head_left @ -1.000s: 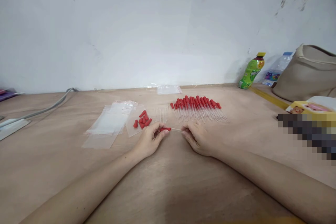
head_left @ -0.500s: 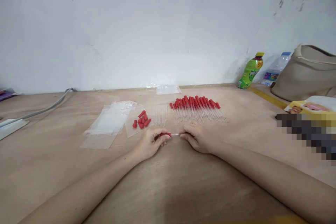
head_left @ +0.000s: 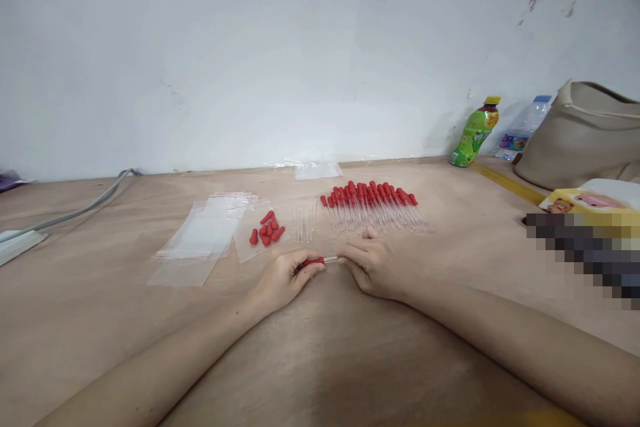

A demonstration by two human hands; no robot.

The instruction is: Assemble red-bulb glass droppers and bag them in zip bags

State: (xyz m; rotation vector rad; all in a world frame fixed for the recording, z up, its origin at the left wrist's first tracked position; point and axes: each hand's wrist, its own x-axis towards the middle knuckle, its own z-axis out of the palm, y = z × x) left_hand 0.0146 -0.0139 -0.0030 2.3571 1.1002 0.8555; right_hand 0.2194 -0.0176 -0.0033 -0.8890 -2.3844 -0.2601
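Between thumb and fingers, my left hand [head_left: 290, 277] is closed on a red rubber bulb [head_left: 314, 261]. A clear glass dropper tube [head_left: 331, 259] runs from the bulb's mouth to my right hand [head_left: 370, 267], whose fingers pinch its other end. Just behind my hands lie several loose glass tubes [head_left: 303, 223]. Several loose red bulbs [head_left: 266, 230] rest on a clear plastic bag to the left. Behind my right hand is a row of droppers [head_left: 373, 203], red bulbs toward the wall and glass tips toward me.
Flat clear zip bags [head_left: 197, 233] are stacked at left, and another clear bag [head_left: 318, 171] lies by the wall. A grey cable [head_left: 95, 201] crosses the far left. On the right stand a green bottle [head_left: 474, 137], a clear bottle [head_left: 525, 130], a beige bag [head_left: 580, 137] and a yellow packet [head_left: 590, 205].
My hands stay at the same bulb and tube, with only a slight shift. A little more of the tube shows between them. The whole view has moved slightly.
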